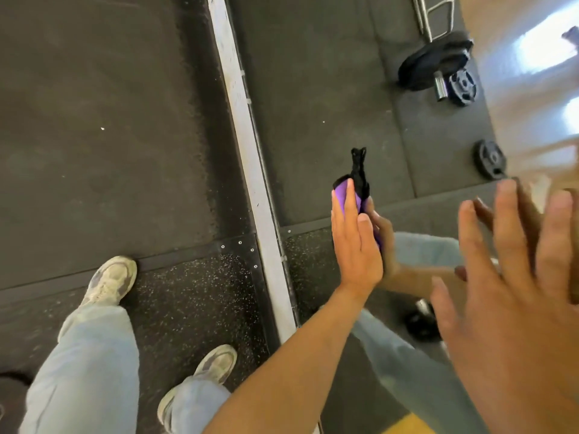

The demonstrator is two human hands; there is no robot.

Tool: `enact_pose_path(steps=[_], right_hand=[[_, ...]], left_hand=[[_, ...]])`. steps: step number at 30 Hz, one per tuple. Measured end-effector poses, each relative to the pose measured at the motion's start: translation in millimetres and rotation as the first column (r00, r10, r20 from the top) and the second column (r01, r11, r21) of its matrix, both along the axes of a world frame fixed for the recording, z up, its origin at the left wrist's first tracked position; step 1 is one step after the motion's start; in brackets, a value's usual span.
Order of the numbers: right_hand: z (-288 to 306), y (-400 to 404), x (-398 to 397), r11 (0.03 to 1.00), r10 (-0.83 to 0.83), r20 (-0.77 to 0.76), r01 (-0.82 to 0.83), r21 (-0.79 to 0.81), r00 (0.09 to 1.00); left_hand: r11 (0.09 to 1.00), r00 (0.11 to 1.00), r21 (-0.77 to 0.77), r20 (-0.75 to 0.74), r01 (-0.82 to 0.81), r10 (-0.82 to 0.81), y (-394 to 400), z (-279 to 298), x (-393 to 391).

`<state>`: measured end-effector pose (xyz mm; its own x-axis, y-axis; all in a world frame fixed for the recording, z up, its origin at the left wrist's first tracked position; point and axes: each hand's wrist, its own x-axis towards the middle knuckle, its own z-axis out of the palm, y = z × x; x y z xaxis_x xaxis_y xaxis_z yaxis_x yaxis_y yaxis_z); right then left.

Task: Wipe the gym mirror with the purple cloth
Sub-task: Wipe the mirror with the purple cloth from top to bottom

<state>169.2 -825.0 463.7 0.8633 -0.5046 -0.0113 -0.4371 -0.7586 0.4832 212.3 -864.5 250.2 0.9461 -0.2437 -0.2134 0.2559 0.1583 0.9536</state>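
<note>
Left hand presses the purple cloth on the gym mirror

The left hand (355, 242) lies flat with straight fingers and pushes the purple cloth (346, 197) against the gym mirror (329, 89), low on the glass near its white bottom frame (247, 145). The right hand (513, 296) is open with spread fingers and holds nothing; it is near the glass. Weight plates (438, 62) show in the reflection.

I see the purple cloth (346, 198) pressed flat against the gym mirror (329, 98), bunched, with a black strip trailing toward twelve o'clock. The mirror's pale bottom frame runs diagonally from eleven o'clock toward five.
</note>
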Motion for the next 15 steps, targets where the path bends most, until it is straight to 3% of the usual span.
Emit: enact_pose_path(steps=[7, 9, 12, 15], right_hand=[[-123.1, -0.6, -2.7, 0.993, 0.006, -0.31, -0.041, -0.107, 0.951], [-150.1, 0.8, -3.5, 0.989, -0.006, -0.352, -0.047, -0.142, 0.936], [-172.7, -1.7, -3.4, 0.988, 0.038, -0.318, -0.083, -0.13, 0.947], [-190.3, -10.6, -1.1, 0.985, 0.156, -0.182, -0.168, -0.051, 0.971]], left_hand=[[0.989, 0.934, -0.147, -0.354, -0.012, -0.041, 7.2, -100.6, -25.4], [0.994, 0.911, -0.11, -0.407, 0.018, -0.061, 9.4, -121.4, -27.8], [0.997, 0.896, -0.059, -0.438, 0.047, -0.068, 15.8, -151.5, -32.2], [0.997, 0.894, -0.069, -0.444, 0.037, -0.064, 15.3, -176.0, -36.9]])
